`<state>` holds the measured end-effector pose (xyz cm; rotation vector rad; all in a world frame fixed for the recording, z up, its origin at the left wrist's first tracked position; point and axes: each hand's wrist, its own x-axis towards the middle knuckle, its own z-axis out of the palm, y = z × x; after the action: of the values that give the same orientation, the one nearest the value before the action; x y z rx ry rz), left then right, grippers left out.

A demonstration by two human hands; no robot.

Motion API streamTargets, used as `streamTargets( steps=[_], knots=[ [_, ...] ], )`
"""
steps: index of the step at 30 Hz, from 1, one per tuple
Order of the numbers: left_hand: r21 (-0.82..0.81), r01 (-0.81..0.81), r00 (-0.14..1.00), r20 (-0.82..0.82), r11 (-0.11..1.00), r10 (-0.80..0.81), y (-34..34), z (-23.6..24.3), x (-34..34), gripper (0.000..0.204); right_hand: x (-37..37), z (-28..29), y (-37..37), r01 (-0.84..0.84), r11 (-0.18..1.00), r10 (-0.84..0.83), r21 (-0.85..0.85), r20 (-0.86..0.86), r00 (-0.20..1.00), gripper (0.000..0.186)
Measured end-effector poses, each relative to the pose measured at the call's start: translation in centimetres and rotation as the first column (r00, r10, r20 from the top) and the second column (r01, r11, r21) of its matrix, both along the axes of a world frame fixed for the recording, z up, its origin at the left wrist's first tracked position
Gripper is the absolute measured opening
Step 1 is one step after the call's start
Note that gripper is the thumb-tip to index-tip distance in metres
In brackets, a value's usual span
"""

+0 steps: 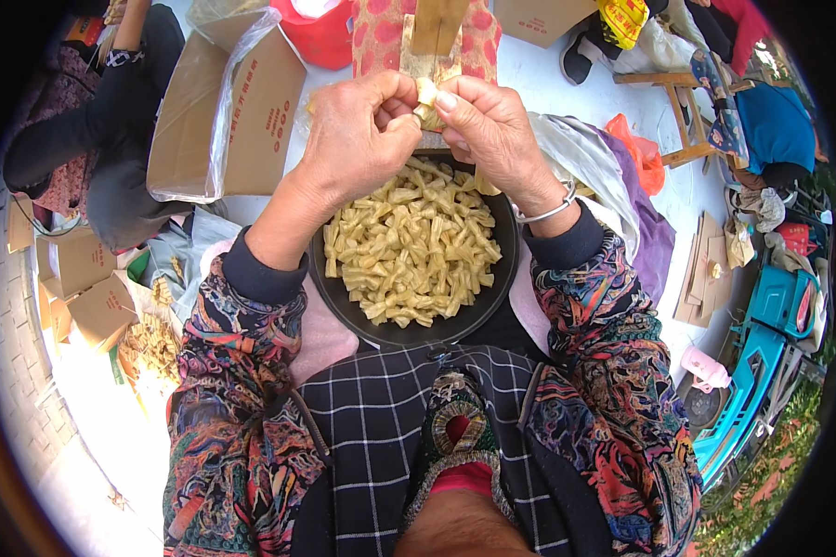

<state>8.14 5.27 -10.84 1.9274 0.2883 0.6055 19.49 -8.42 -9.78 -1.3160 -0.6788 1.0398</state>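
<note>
Between my two hands is a small pale yellow knotted strip (426,97) that looks like tofu skin. My left hand (355,137) pinches its left side with curled fingers. My right hand (494,130) grips the other side, thumb on top; a silver bangle circles that wrist. Just below, a round black basin (508,265) rests at my lap, filled with many similar pale yellow knots (413,246). Beyond my fingertips, a wooden block (437,30) stands on a light strip or board, over a red-dotted cloth (373,37).
An open cardboard box (260,111) lined with clear plastic stands at the left, near a red tub (316,32). A seated person (93,130) is at far left. Wooden stool (683,116), orange plastic bag (636,148) and purple cloth (646,200) lie right; a teal frame (748,371) is farther right.
</note>
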Motion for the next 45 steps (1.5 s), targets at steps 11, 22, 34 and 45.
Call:
streamTargets(
  steps=[11,22,34,45],
  knots=[
    [-0.75,0.189,0.958,-0.001,0.634,-0.287,1.0,0.3,-0.5,0.011,0.0,0.7,0.2,-0.08,0.995,0.077,0.057,0.061,0.995,0.02],
    [-0.912,0.398,0.866,0.34,0.096,-0.367,1.5,1.0,-2.1,0.012,2.7,2.1,-2.4,-0.108,0.991,0.08,0.08,0.299,0.951,0.02],
    [-0.457,0.307,0.848,-0.267,0.835,-0.458,2.5,-0.3,-1.8,0.04,2.9,0.4,-2.8,-0.085,0.995,0.101,-0.055,0.571,0.815,0.012],
    [-0.815,0.457,0.807,0.21,0.356,-0.552,1.1,2.5,-2.9,0.048,2.7,3.4,-4.9,-0.068,0.994,0.001,0.088,0.608,0.794,0.016]
  ],
)
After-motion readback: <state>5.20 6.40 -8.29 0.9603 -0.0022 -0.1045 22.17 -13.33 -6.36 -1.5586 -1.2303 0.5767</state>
